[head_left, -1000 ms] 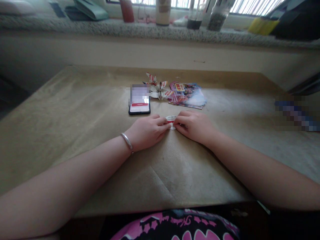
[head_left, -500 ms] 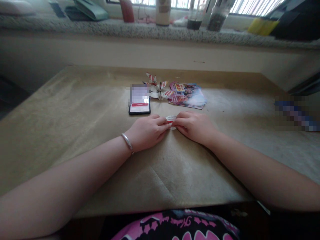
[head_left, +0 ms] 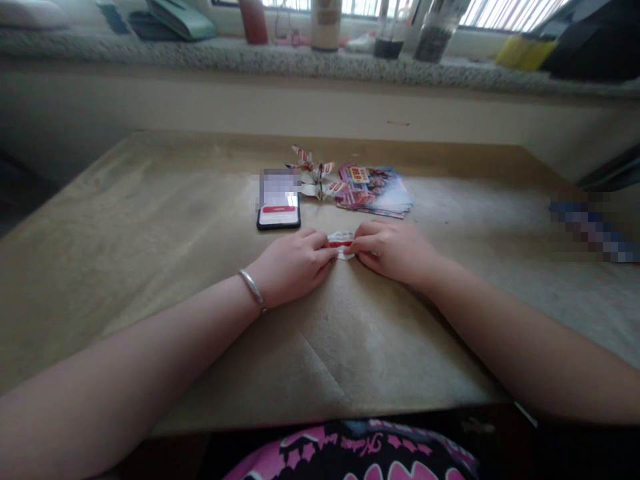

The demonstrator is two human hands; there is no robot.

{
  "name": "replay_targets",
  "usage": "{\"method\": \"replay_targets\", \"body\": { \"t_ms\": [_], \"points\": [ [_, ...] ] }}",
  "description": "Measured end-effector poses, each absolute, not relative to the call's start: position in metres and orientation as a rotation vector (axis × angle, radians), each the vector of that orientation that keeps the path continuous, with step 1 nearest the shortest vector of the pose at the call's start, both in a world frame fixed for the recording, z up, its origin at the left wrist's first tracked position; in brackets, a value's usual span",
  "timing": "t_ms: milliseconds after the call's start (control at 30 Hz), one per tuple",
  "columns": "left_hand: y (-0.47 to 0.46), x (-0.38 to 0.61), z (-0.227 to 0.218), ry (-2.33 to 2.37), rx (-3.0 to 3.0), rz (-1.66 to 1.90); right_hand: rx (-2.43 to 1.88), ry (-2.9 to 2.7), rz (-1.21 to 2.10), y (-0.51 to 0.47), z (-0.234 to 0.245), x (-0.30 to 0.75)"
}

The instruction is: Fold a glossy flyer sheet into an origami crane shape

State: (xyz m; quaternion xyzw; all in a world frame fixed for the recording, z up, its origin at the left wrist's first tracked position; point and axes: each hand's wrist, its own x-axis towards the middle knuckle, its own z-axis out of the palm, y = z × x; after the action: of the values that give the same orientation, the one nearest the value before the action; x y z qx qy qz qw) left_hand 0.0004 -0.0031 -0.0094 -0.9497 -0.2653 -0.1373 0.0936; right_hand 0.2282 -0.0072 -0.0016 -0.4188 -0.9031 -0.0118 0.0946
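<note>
A small folded piece of white and red paper point(head_left: 341, 241) lies on the brown paper-covered table point(head_left: 150, 253), pinched from both sides. My left hand point(head_left: 293, 263), with a silver bracelet on the wrist, grips its left edge with closed fingers. My right hand point(head_left: 395, 252) grips its right edge, fingers curled. Most of the paper is hidden between my fingertips.
Beyond my hands lie a black phone point(head_left: 279, 203) with a lit screen, several folded paper cranes point(head_left: 315, 175) and a stack of colourful leaflets point(head_left: 375, 190). A stone window ledge point(head_left: 300, 61) at the back carries jars and bottles. A dark edge runs along the table's near side.
The folded paper shows slightly more between my fingers; both hands stay in nearly the same place, with only small finger shifts.
</note>
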Motion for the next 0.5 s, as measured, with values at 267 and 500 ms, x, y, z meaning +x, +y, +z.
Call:
{"method": "replay_targets", "body": {
  "t_ms": [267,500],
  "points": [
    [-0.005,0.001,-0.007,-0.784,-2.774,-0.349,-1.290,-2.727,-0.123,-0.012,0.004,0.222],
    [-0.004,-0.002,-0.006,-0.777,-2.769,-0.330,-1.343,-2.757,-0.124,-0.016,0.010,0.222]
  ]
}}
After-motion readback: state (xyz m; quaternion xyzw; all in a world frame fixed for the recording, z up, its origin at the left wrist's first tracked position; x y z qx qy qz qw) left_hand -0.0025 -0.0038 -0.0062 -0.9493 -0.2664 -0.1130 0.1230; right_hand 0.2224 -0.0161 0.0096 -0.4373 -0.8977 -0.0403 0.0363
